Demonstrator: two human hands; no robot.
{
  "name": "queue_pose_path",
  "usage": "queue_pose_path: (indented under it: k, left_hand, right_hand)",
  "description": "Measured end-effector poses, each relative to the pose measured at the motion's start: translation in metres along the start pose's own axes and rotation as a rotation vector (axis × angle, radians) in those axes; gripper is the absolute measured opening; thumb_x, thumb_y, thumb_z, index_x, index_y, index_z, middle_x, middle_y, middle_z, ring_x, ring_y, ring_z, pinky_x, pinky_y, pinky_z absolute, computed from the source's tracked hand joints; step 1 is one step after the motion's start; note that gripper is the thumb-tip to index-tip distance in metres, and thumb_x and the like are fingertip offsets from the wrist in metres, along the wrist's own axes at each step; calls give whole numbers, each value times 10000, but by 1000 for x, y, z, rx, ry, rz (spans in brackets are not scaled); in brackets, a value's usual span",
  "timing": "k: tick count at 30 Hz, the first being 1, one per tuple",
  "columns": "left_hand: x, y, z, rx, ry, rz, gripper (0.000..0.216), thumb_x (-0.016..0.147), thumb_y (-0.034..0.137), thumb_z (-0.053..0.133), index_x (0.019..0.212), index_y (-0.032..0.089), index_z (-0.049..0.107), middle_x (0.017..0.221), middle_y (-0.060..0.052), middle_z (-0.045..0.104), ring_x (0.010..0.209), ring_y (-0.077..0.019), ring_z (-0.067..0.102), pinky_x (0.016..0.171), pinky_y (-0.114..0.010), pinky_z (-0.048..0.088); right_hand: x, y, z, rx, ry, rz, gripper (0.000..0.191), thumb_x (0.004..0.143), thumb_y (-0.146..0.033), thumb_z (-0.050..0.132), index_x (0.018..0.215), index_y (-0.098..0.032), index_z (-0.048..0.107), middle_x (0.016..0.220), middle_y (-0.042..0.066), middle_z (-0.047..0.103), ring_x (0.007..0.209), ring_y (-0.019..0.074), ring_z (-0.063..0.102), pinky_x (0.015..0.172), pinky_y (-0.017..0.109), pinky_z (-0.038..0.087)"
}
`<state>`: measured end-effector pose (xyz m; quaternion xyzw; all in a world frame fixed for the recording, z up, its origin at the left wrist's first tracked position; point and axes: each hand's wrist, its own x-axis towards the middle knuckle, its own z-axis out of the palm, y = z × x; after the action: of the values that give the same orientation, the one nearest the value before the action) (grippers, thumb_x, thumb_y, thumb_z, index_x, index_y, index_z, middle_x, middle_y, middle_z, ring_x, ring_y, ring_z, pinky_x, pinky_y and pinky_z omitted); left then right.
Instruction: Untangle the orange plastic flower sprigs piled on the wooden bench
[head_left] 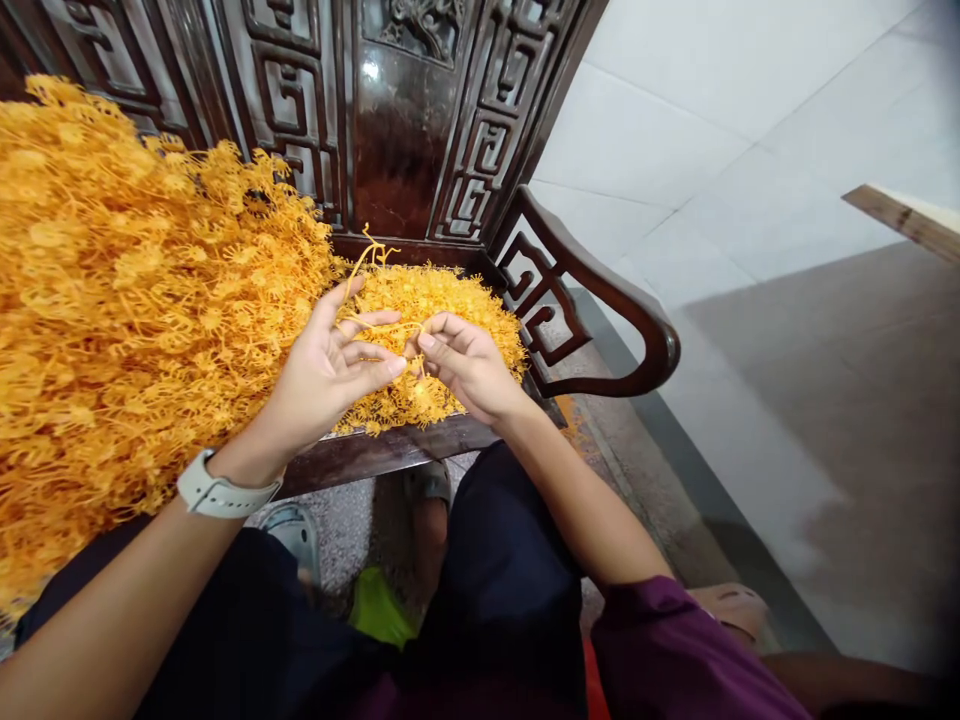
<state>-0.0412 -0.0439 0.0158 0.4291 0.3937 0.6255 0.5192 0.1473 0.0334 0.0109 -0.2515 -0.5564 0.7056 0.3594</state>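
My left hand (319, 362), with a pale watch on its wrist, holds a branched yellow plastic stem (363, 262) that runs between its fingers and sticks up past the index finger. My right hand (477, 372) pinches the other end of that stem between thumb and fingertips. Both hands are close together, over a low pile of small yellow plastic flower pieces (450, 293) on the wooden seat. A small flower-like piece (422, 390) shows just below the fingertips; whether it belongs to the held stem, I cannot tell.
A tall heap of yellow plastic sprigs (150, 310) fills the left. Behind stands the carved dark wooden bench back (397, 150), with a curved armrest (637, 300) at right. A green object (381, 605) lies below, between my legs. A wooden edge (904, 215) juts in at right.
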Motion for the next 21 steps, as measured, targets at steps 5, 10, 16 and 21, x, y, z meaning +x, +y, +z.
queue_pose_path:
  k: [5, 10, 16, 21]
  left_hand:
    - [1, -13, -5, 186, -85, 78, 1010, 779, 237, 925, 1600, 344, 346, 1441, -123, 622, 876, -137, 687, 858, -320, 640]
    - [1, -8, -8, 237, -163, 105, 928, 832, 292, 888, 1594, 342, 361, 1365, -120, 650, 727, -101, 634, 726, -284, 611]
    - [-1, -2, -9, 303, -257, 114, 909, 856, 260, 833, 1621, 393, 360, 1362, -111, 604, 659, -83, 575, 596, -260, 553]
    - [-4, 1, -6, 347, -356, 97, 942, 852, 190, 786, 1646, 425, 337, 1293, -93, 591, 673, -98, 589, 575, -259, 535]
  right_hand:
    - [-2, -3, -1, 62, -22, 18, 416, 792, -415, 928, 955, -197, 613, 855, -6, 690, 732, 98, 606, 652, 223, 511]
    - [-4, -6, -1, 143, -109, 89, 371, 837, -366, 896, 958, -191, 592, 804, -30, 606, 673, 84, 528, 607, 218, 464]
    - [-3, -2, -1, 194, -223, 103, 359, 849, -334, 872, 965, -186, 566, 698, -58, 564, 590, 66, 443, 556, 209, 326]
    - [-6, -5, 1, 67, -321, 64, 336, 847, -343, 870, 901, -169, 588, 695, -46, 583, 602, 68, 488, 573, 227, 335]
